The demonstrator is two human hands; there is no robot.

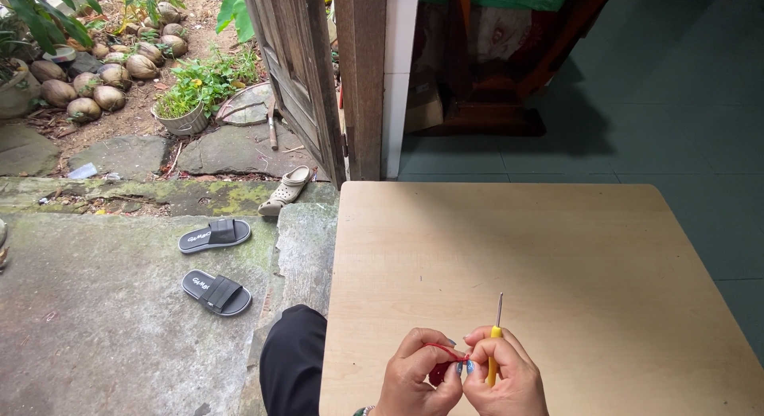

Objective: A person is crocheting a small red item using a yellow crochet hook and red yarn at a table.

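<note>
A: Head view, lower centre of frame. Left hand and right hand are pressed together over the near edge of the table.

B: Grip?

A: Right hand is wrapped round a crochet hook with a yellow handle. The metal tip points up and away, toward frame centre. Left fingertips are closed on a strand of red yarn, pinching it right next to the right thumb. There's a darker red lump below the knuckles, between the hands. Probably the worked piece, too hidden to say.

B: Is the yarn on the hook?

A: Can't tell. The strand runs from the left fingers to the point where the two hands touch. The hook tip itself looks bare.

B: Tips for the stitch?

A: My read: keep the left pinch close to the hook so the loop stays taut, and hold steady tension on the strand. Turn the hook with the wrist rather than the whole arm. Work over the table so the piece stays supported.

B: Surroundings?

A: The tabletop is plain pale wood. A dark-clad knee sits at its left edge. Left of frame there's a concrete step with a pair of black sandals and one beige clog. Upper left has coconut husks and a potted plant. Top centre is a wooden door, and the green tiled floor fills the upper right.
</note>
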